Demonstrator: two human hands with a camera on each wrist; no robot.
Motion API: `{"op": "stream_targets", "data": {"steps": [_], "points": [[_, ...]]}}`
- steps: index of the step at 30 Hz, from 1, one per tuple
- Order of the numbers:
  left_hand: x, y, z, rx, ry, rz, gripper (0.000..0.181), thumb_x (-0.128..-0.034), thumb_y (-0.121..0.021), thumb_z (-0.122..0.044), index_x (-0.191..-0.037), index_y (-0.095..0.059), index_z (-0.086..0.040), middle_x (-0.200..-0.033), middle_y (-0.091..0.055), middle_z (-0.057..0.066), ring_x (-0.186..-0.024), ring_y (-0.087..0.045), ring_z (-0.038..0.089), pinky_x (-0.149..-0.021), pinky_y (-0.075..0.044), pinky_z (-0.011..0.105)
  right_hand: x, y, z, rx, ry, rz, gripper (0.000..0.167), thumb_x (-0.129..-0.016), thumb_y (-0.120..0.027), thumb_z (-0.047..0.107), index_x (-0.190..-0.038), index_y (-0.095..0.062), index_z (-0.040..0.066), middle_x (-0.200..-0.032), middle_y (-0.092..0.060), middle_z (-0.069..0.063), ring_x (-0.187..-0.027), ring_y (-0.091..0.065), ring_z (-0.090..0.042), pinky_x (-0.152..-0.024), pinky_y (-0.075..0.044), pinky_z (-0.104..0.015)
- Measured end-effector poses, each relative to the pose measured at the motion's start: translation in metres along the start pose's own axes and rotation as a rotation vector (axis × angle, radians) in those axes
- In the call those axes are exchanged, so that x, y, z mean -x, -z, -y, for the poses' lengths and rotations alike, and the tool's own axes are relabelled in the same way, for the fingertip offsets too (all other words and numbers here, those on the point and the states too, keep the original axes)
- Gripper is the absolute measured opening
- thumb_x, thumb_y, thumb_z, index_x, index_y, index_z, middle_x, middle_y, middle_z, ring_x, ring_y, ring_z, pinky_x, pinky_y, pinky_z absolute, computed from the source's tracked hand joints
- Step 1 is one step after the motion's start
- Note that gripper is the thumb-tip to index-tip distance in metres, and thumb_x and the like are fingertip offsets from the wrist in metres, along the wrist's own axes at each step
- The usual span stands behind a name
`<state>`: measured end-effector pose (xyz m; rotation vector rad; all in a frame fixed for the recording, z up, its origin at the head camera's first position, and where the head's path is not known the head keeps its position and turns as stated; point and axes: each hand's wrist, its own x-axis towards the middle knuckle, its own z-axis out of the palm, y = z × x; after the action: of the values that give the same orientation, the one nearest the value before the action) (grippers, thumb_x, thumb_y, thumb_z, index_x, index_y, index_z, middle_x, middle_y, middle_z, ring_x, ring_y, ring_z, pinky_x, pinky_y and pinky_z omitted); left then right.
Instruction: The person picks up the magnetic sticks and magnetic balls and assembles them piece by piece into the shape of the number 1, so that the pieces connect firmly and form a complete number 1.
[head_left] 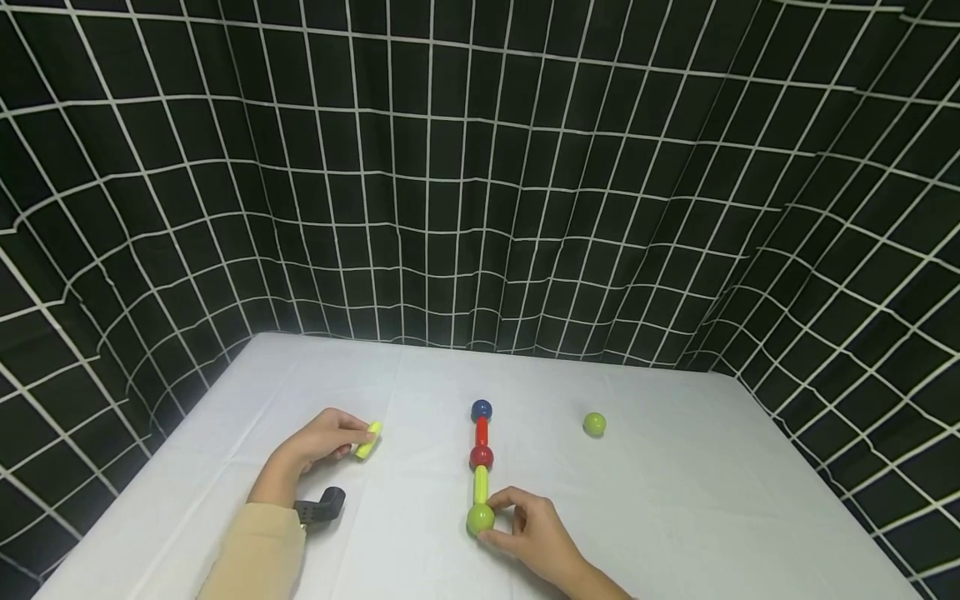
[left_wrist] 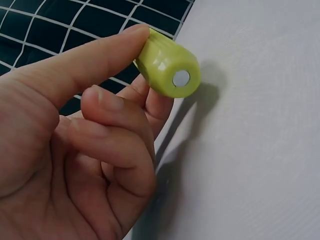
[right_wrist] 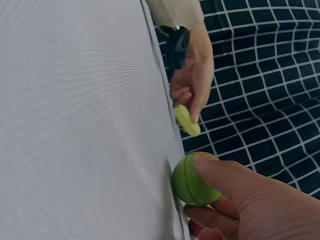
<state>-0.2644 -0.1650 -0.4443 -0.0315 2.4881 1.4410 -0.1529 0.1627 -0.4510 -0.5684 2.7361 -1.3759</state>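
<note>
My left hand (head_left: pixel 324 439) pinches a short yellow-green magnetic rod (left_wrist: pixel 170 65) between thumb and fingertips, left of a line of joined pieces. A round silvery disc shows in the rod's end in the left wrist view. With thumb and fingers, my right hand (head_left: pixel 534 535) holds a green ball (head_left: pixel 480 519) at the near end of that line. Beyond the ball run a yellow-green rod (head_left: pixel 481 485), a red ball (head_left: pixel 482 457), a red rod (head_left: pixel 482 431) and a blue ball (head_left: pixel 482 409) at the far end. A seam circles the green ball in the right wrist view.
A loose green ball (head_left: pixel 595 424) lies on the white table (head_left: pixel 712 500), right of the line. Black curtains (head_left: pixel 450 167) with a white grid stand behind and at both sides. A dark wrist device (head_left: pixel 322 506) sits on the left wrist, by a beige sleeve.
</note>
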Motion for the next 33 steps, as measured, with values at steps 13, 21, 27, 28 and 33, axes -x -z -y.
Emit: {"op": "stream_targets", "data": {"steps": [13, 21, 27, 28, 33], "points": [[-0.003, -0.010, -0.002, 0.005, -0.041, 0.054, 0.039, -0.0789, -0.071, -0.024, -0.108, -0.066, 0.002, -0.054, -0.046, -0.004, -0.048, -0.037, 0.007, -0.048, -0.032, 0.020, -0.010, -0.003, -0.003, -0.049, -0.005, -0.005, 0.031, -0.072, -0.079, 0.023, -0.096, -0.066, 0.008, -0.088, -0.068, -0.002, -0.046, -0.037, 0.004, -0.041, -0.032, -0.014], [-0.002, -0.021, -0.010, 0.003, -0.071, 0.097, 0.033, -0.0773, -0.072, -0.021, -0.103, -0.068, 0.000, -0.056, -0.049, -0.002, -0.048, -0.036, 0.009, -0.047, -0.031, 0.021, -0.022, -0.004, -0.005, -0.051, -0.001, -0.020, 0.030, -0.071, -0.079, 0.018, -0.095, -0.066, 0.006, -0.089, -0.068, -0.005, -0.045, -0.035, 0.003, -0.040, -0.030, -0.012], [0.000, -0.029, -0.019, -0.012, -0.135, 0.187, 0.035, -0.0776, -0.072, -0.022, -0.104, -0.067, 0.001, -0.061, -0.054, -0.002, -0.048, -0.036, 0.008, -0.048, -0.031, 0.021, -0.031, -0.003, -0.008, -0.044, -0.013, -0.038, 0.030, -0.072, -0.079, 0.016, -0.096, -0.066, 0.005, -0.092, -0.067, -0.008, -0.045, -0.036, 0.002, -0.041, -0.030, -0.013], [0.001, -0.031, -0.020, -0.012, -0.146, 0.206, 0.035, -0.0779, -0.072, -0.022, -0.104, -0.067, 0.002, -0.062, -0.054, -0.002, -0.048, -0.036, 0.008, -0.048, -0.031, 0.021, -0.032, -0.003, -0.008, -0.044, -0.013, -0.040, 0.030, -0.072, -0.079, 0.016, -0.096, -0.066, 0.005, -0.093, -0.067, -0.008, -0.045, -0.036, 0.002, -0.041, -0.030, -0.013], [0.005, -0.037, -0.025, -0.014, -0.179, 0.265, 0.033, -0.0783, -0.071, -0.020, -0.102, -0.067, 0.003, -0.056, -0.049, -0.004, -0.048, -0.036, 0.007, -0.048, -0.031, 0.020, -0.038, -0.004, -0.010, -0.032, -0.006, -0.051, 0.029, -0.072, -0.078, 0.015, -0.096, -0.066, 0.005, -0.095, -0.067, -0.010, -0.045, -0.036, 0.002, -0.041, -0.031, -0.014]]}}
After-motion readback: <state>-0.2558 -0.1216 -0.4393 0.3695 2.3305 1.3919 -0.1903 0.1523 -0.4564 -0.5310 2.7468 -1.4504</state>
